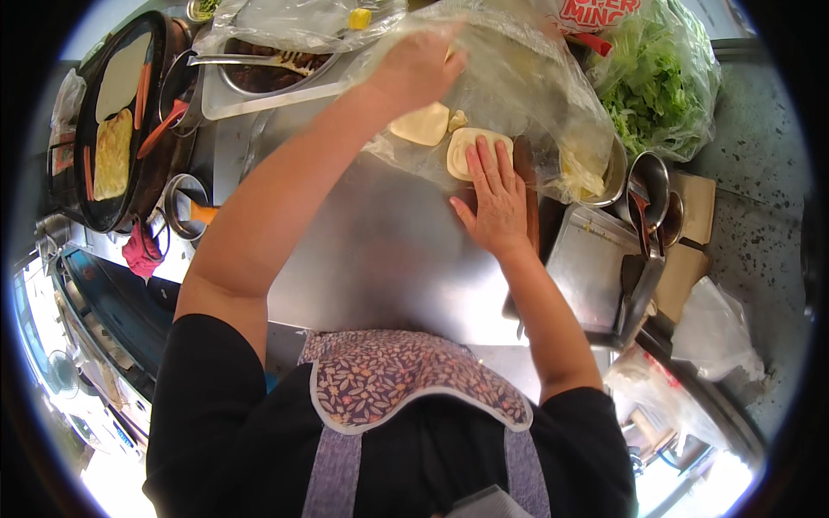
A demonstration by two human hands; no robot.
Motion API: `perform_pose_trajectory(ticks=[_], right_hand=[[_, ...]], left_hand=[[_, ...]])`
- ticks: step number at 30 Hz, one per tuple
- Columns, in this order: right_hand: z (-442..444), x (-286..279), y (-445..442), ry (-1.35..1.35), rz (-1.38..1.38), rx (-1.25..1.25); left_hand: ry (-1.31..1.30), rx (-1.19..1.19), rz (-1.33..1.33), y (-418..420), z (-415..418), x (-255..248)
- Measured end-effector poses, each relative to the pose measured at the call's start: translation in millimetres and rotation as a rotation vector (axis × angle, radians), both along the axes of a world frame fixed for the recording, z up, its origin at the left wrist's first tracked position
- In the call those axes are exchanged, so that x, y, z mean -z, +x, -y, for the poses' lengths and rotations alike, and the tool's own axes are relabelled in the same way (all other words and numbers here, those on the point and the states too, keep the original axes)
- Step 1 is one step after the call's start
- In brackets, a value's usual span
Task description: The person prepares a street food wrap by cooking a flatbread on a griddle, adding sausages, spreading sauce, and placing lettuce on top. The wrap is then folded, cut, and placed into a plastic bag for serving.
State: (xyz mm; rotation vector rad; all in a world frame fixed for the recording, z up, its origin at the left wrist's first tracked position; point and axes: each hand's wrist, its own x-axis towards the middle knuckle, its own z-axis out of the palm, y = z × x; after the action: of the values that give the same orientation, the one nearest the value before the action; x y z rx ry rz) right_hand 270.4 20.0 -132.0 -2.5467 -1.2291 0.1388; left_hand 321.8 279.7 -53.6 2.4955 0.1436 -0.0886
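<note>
My right hand (pixel 495 210) lies flat, its fingertips resting on a pale dough piece (pixel 461 155). Another flattened dough piece (pixel 422 124) lies to its left, with a small dough scrap (pixel 458 120) between the two. Farther forward, my left hand (pixel 421 65) is blurred, its fingers bent against a clear plastic sheet (pixel 518 97). Whether those fingers grip the plastic is hard to see. The sheet spreads around the dough at the far side of the steel worktop (pixel 363 239).
At left, a griddle (pixel 139 175) carries a browned flatbread (pixel 113 158), a pale flatbread (pixel 123 78) and sausages (pixel 142 90). A pan of dark food (pixel 265 76) stands behind. To the right are bagged lettuce (pixel 654 97), a metal cup with a brush (pixel 647 184) and a metal tray (pixel 586 285).
</note>
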Motion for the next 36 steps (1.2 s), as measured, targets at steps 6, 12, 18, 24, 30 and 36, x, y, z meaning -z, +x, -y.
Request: perform_pose_trajectory(ticks=[6, 12, 18, 24, 30, 36], right_hand=[[-39, -27, 68, 0.033, -0.089, 0.021], [-150, 32, 128, 0.297, -0.299, 0.168], [-126, 37, 172, 0.407, -0.663, 0.211], [-63, -12, 170, 0.934, -1.029, 0.388], [-105, -11, 134, 0.262, -0.24, 0.36], [-157, 14, 132, -0.203, -0.147, 0.098]], left_hand=[[-0.428, -0.192, 0.123, 13, -39, 8], [-0.169, -0.067, 0.601, -46, 39, 37], [-0.33, -0.107, 0.29, -56, 45, 74], [-0.898, -0.481, 0.129, 14, 39, 85], [-0.453, -0.327, 0.176, -9, 28, 96], [0.209, -0.192, 0.21, -78, 43, 115]])
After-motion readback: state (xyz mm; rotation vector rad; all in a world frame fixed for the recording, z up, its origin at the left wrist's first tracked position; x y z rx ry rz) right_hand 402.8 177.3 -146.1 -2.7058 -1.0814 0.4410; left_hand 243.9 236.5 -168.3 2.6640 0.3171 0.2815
